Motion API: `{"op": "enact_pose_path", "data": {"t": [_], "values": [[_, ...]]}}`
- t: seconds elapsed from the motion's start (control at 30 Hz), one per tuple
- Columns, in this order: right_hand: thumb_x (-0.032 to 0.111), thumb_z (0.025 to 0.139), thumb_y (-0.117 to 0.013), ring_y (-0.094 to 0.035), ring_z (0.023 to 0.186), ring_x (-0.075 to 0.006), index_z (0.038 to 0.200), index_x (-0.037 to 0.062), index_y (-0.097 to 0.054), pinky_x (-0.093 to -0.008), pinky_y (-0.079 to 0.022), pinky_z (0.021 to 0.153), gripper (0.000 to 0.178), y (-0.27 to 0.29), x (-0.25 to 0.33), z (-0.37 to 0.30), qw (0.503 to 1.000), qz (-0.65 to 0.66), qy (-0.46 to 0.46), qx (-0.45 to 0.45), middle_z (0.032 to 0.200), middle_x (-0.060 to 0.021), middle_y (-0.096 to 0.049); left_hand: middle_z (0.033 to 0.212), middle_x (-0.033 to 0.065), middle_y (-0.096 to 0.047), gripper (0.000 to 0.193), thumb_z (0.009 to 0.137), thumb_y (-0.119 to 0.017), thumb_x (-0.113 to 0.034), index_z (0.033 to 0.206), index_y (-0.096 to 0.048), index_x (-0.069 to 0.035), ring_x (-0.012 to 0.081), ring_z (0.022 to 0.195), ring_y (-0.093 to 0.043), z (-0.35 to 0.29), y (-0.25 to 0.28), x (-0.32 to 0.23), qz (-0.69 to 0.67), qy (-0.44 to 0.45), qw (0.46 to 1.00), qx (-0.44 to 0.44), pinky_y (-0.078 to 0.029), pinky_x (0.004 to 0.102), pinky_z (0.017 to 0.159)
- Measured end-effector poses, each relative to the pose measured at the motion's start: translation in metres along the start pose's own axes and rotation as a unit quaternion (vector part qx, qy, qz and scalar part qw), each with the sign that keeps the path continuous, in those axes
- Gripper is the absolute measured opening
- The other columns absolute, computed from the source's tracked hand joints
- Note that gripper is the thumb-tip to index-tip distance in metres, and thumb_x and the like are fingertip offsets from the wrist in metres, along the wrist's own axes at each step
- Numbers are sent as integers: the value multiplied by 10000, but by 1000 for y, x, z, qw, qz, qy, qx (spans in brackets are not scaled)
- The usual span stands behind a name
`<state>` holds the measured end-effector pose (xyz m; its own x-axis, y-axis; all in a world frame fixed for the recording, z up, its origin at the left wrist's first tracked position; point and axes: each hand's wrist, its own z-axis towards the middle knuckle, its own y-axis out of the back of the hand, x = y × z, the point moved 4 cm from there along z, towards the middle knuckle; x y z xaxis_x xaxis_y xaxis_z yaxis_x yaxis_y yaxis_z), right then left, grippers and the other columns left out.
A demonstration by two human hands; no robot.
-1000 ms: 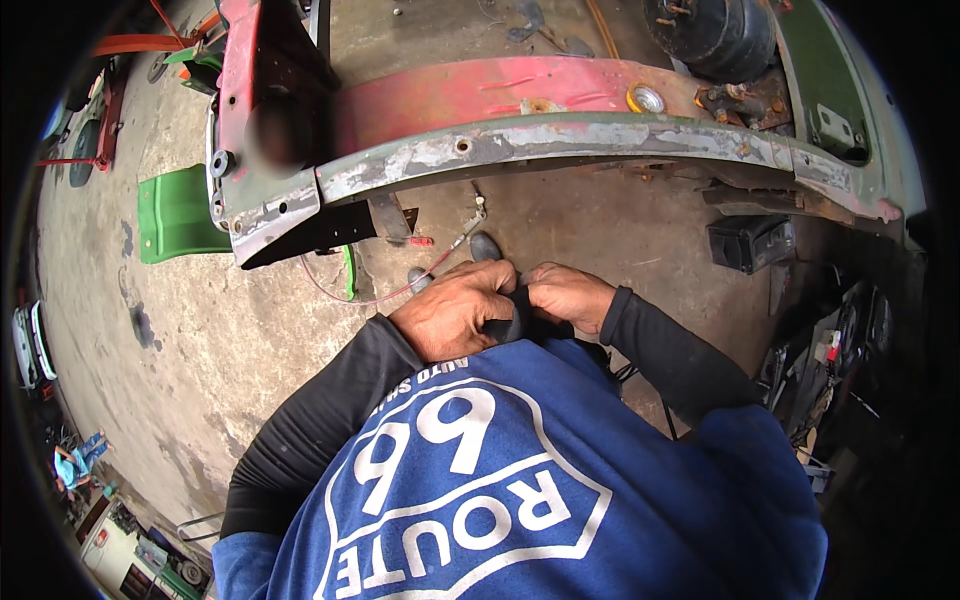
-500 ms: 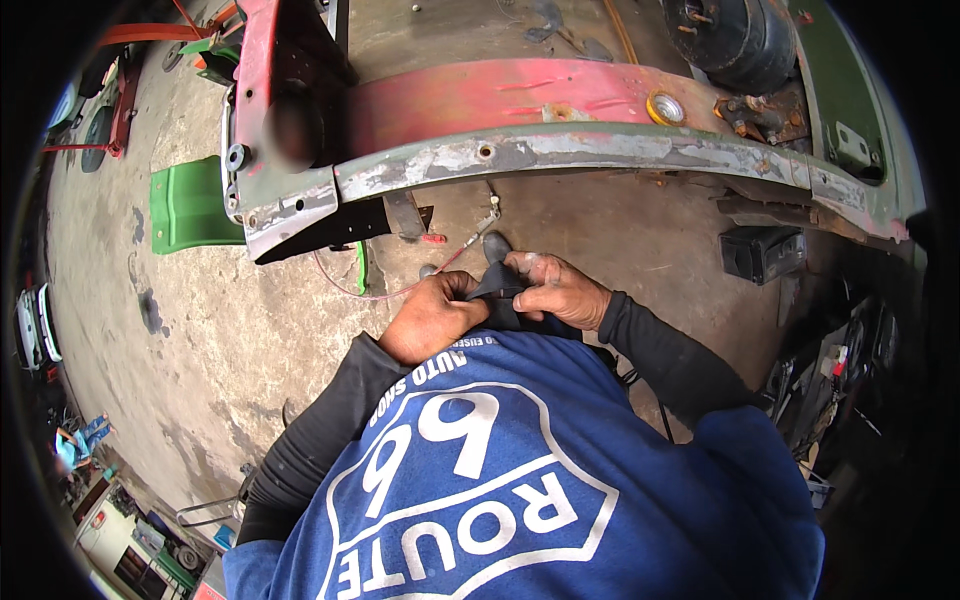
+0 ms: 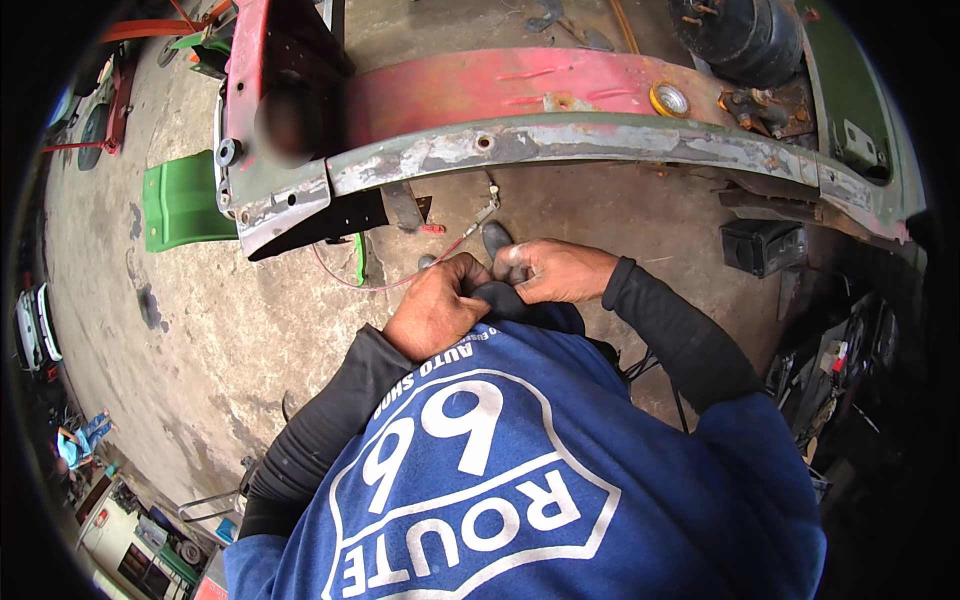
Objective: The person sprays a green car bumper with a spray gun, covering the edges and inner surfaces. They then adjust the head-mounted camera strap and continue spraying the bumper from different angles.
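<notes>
Close in front of my blue shirt, both hands meet over a thin, bendable black sheet. My left hand is closed, its thumb and fingertips pinching the sheet's left side. From the right, my right hand is closed too, with bent fingers gripping the sheet's upper right edge. The sheet curves between them, and fingers cover part of it. What it is made of I cannot make out. Beyond my hands, not touched by them, stretches a long metal vehicle panel with patchy grey and green paint.
A red beam carries a round yellow-rimmed tin. A green curved panel is at left. On the concrete floor lie a thin red hose, a green strip and a black box. A person is far left.
My right hand has turned, and its fingers have shifted slightly left along the sheet. The sheet now bulges rounded toward my shirt rather than standing up in a point.
</notes>
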<state>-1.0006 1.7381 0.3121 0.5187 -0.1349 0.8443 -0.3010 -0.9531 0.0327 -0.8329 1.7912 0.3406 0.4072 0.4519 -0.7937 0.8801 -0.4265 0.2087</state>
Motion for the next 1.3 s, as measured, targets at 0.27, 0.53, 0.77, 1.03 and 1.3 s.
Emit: {"op": "enact_pose_path", "data": {"t": [0.27,0.53,0.77,1.03,1.3], "values": [[272,896,-678,-522,669,-92,915,13,-631,-271,-438,578,264,27,-8,2,955,162,-51,-244,745,5,-554,1210,92,-596,473,904,-721,-244,1248,-535,21,147,1077,-555,-11,8,7,-190,-31,974,118,-431,286,974],[378,914,-659,-565,712,-111,1215,-45,-544,-256,-461,540,532,14,-24,-9,975,43,-85,-203,902,-76,-593,1044,50,-673,360,964,-644,-226,1222,-612,23,121,924,-616,13,-16,29,-242,91,949,181,-496,239,872],[503,966,-548,-579,1151,-287,1350,22,-545,-380,-452,981,615,-1,-10,-43,1000,-9,4,-5,1253,-215,-588,1119,77,-664,469,941,-674,-297,1277,-578,15,149,980,-617,2,5,75,-259,90,962,-3,-486,297,902],[342,954,-554,-599,1140,-345,1295,23,-587,-396,-452,978,468,15,-41,-12,984,-165,-72,0,1244,-210,-619,1054,160,-705,360,880,-666,-305,1091,-680,-14,276,979,-667,-4,-39,209,-24,177,981,-76,-511,353,865],[285,781,-696,-629,1020,-411,1067,12,-665,-449,-502,871,397,-57,-168,31,899,-327,-189,222,1051,-251,-668,891,211,-712,335,718,-683,-264,934,-718,-11,364,874,-694,-78,-132,312,38,260,959,107,-544,414,756]]}}
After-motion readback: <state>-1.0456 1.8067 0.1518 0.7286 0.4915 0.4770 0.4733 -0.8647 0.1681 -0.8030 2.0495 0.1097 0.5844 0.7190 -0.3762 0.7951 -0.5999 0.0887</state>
